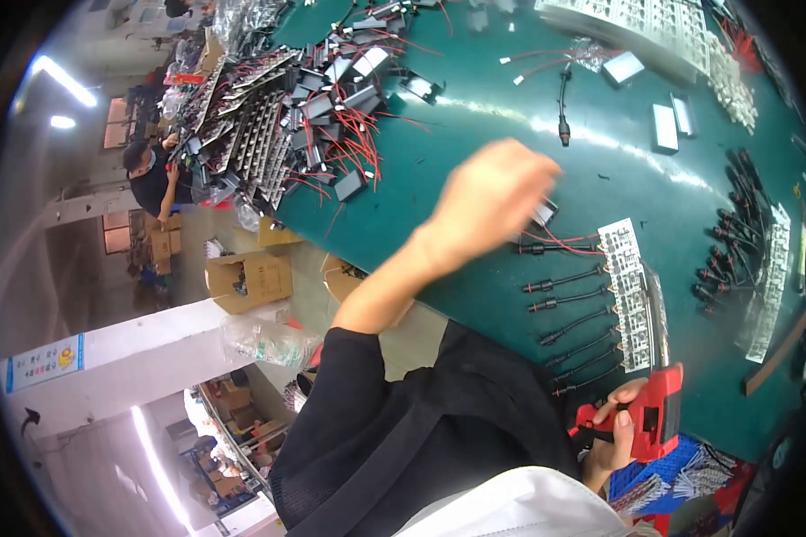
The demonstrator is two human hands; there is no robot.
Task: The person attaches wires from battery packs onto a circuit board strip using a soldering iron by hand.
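Right hand (616, 438) wrapped round my red gun-shaped tool (661, 412), barrel beside the white circuit-board strip (624, 295) on the green table (501, 112); left hand (497, 192) blurred near a small case (545, 213), and whether it's pinching anything I can't tell

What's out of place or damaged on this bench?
The black cases with red wires at upper left look odd: heaped and tangled, while the black connector cables along the white circuit-board strip lie in a tidy row. One loose black cable lies apart, beyond the left hand. No damage or spill is evident.
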